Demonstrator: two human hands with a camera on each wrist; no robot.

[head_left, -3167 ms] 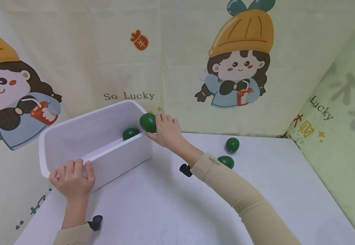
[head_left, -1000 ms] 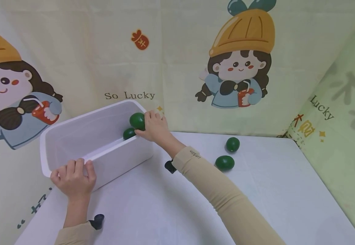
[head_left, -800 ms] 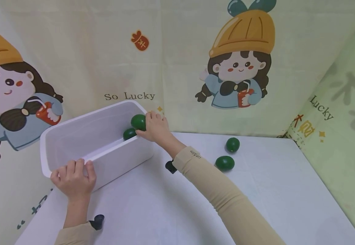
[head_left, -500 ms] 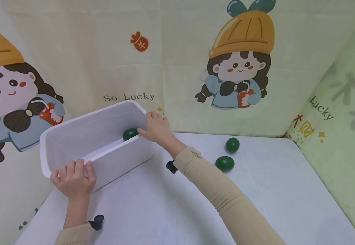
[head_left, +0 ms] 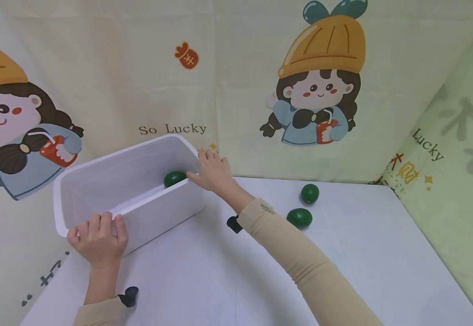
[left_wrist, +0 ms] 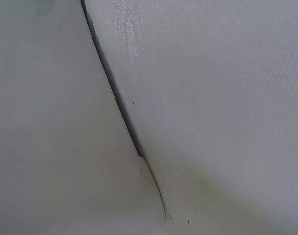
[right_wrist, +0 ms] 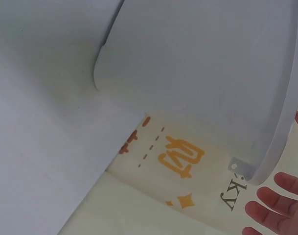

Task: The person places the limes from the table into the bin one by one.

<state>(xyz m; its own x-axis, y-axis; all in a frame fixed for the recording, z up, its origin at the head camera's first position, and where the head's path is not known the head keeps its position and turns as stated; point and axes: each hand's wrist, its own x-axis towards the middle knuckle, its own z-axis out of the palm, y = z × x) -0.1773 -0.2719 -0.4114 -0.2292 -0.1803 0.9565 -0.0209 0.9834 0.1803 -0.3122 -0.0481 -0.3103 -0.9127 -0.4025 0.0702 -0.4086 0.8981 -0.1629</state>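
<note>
A white rectangular bin [head_left: 155,213] stands at the table's left. My left hand [head_left: 98,240] grips its near left rim, with the fingers curled over the edge. At the right end my right hand [head_left: 214,173] hovers by the rim, its fingers loosely extended and holding nothing. In the right wrist view, the fingertips [right_wrist: 266,213] are spread just outside the bin's rim. One dark green, smooth, avocado-like oval [head_left: 174,178] shows inside the bin; the near wall hides part of the floor. Two similar ovals lie on the table: a rounder-looking one [head_left: 310,193] and a sideways one [head_left: 299,218].
The white table [head_left: 363,253] meets a cartoon-printed cloth backdrop [head_left: 236,104] behind the bin and another cloth side [head_left: 456,190] at the right. The left wrist view shows only the bin's wall [left_wrist: 56,122] against the tabletop [left_wrist: 212,98].
My right hand carried a green oval over the bin's right rim and let it go inside; that oval dropped out of sight. The hand has since drawn back slightly right. My left hand stayed put.
</note>
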